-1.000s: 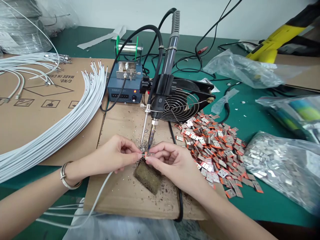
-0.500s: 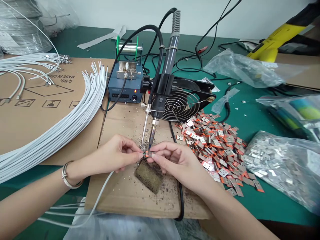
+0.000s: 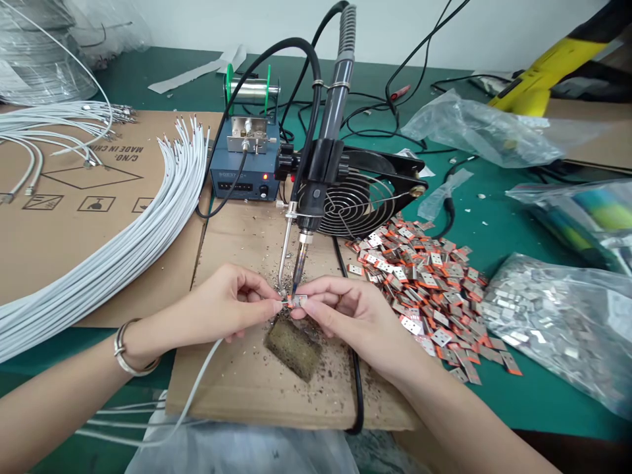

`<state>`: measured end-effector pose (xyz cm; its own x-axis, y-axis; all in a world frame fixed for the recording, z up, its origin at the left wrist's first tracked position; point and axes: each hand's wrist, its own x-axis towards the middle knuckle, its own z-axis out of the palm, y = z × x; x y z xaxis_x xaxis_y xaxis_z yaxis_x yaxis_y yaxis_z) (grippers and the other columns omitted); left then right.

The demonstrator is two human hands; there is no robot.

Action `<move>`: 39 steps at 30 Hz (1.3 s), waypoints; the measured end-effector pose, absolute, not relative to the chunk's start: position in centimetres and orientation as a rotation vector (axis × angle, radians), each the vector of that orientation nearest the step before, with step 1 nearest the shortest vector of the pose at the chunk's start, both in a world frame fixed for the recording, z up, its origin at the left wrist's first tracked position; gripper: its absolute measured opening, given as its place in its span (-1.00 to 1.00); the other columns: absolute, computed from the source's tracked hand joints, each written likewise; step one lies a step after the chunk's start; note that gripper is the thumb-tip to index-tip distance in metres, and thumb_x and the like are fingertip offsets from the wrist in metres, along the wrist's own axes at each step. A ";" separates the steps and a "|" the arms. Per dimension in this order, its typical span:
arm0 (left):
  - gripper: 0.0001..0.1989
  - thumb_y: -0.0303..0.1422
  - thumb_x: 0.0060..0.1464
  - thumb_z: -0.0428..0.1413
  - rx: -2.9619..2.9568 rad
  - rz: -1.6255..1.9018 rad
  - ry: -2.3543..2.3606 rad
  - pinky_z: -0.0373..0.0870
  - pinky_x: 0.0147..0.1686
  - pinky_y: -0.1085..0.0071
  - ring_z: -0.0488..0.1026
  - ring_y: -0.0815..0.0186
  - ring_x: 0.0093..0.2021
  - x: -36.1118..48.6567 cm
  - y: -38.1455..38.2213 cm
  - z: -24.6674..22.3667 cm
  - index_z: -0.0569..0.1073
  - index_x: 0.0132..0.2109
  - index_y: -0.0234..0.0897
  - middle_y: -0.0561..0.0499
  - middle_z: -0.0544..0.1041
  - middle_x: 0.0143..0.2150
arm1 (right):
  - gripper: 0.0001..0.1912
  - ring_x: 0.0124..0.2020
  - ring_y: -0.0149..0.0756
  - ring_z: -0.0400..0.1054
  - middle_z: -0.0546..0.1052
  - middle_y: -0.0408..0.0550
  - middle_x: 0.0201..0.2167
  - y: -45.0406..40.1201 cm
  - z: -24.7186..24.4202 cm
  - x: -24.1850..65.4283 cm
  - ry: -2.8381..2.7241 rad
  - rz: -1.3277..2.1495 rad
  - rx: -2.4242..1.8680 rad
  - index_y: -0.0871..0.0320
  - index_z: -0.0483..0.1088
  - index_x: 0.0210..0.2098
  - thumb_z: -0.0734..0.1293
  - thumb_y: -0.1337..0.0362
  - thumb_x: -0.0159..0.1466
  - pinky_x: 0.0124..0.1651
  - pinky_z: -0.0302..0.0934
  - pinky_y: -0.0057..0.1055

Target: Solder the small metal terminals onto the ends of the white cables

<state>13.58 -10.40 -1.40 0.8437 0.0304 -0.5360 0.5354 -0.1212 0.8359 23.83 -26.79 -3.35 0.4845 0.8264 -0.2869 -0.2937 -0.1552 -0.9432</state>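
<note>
My left hand (image 3: pixel 239 304) pinches the end of a white cable (image 3: pixel 197 382), whose length hangs down below the wrist. Between the thumb and fingers of my right hand (image 3: pixel 345 313) is a small USB connector (image 3: pixel 299 301), metal with an orange part. Cable end and connector meet just under the tip of a soldering iron (image 3: pixel 300 263) clamped upright in a stand. Beside the tip comes down a thin metal solder feed tube (image 3: pixel 285 253). Fingers hide part of the joint. Under the hands lies a worn brown sponge (image 3: pixel 293 349).
To the right are a heap of USB connectors (image 3: pixel 434 283) and a plastic bag of metal pieces (image 3: pixel 548 329). A black fan (image 3: pixel 365 204) and a blue soldering station (image 3: pixel 244 172) stand behind. Bundled white cables (image 3: pixel 162 224) lie left on cardboard.
The connector in my right hand has turned slightly, so its flat metal face shows more. Both hands stay at the iron's tip; the view has shifted a little.
</note>
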 end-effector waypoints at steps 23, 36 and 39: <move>-0.79 -0.29 0.03 0.08 1.684 -0.489 0.509 0.15 -0.78 0.68 0.17 0.55 -0.72 13.8 -10.6 -1.2 0.41 -0.29 -0.40 0.16 0.22 -0.65 | -0.82 -0.40 -0.40 0.45 0.54 -0.03 -0.45 -26.7 -3.6 23.8 -0.554 1.021 -1.445 0.23 0.42 -0.33 0.38 0.26 0.10 -0.35 0.31 -0.55; -0.77 -0.26 0.02 0.08 1.649 -0.459 0.464 0.12 -0.80 0.70 0.17 0.57 -0.72 13.6 -10.7 -1.2 0.41 -0.30 -0.40 0.14 0.26 -0.62 | -0.90 -0.42 -0.52 0.44 0.55 -0.08 -0.47 -27.0 -3.3 24.0 -0.480 1.100 -1.347 0.22 0.44 -0.37 0.39 0.34 0.11 -0.35 0.26 -0.70; -0.76 -0.25 0.03 0.07 1.639 -0.467 0.461 0.12 -0.80 0.70 0.17 0.56 -0.72 13.5 -10.7 -1.1 0.41 -0.30 -0.40 0.15 0.24 -0.63 | -0.92 -0.43 -0.55 0.43 0.55 -0.10 -0.47 -27.0 -3.3 24.1 -0.486 1.113 -1.317 0.21 0.44 -0.37 0.38 0.35 0.12 -0.35 0.26 -0.72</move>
